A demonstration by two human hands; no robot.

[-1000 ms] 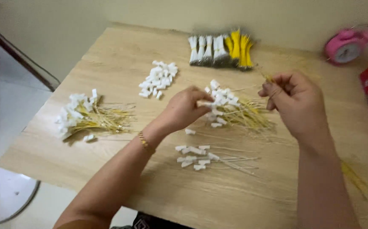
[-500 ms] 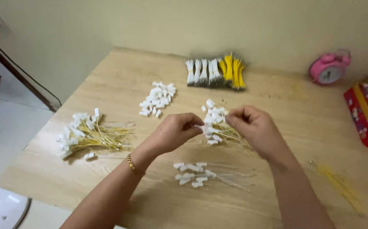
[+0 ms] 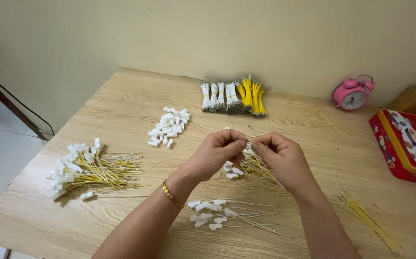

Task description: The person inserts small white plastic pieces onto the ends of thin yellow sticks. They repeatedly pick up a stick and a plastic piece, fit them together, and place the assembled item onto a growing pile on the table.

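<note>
Connector (image 3: pixel 248 145) pinched between left hand (image 3: pixel 217 153) and right hand (image 3: pixel 280 156).

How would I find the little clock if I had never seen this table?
Start at the wooden table and look along its far edge by the wall, toward the right. There, just behind the red tin box, stands the clock. It is the only pink, round thing, with two bells on top, unlike the white and yellow wire bundles farther left.
</note>
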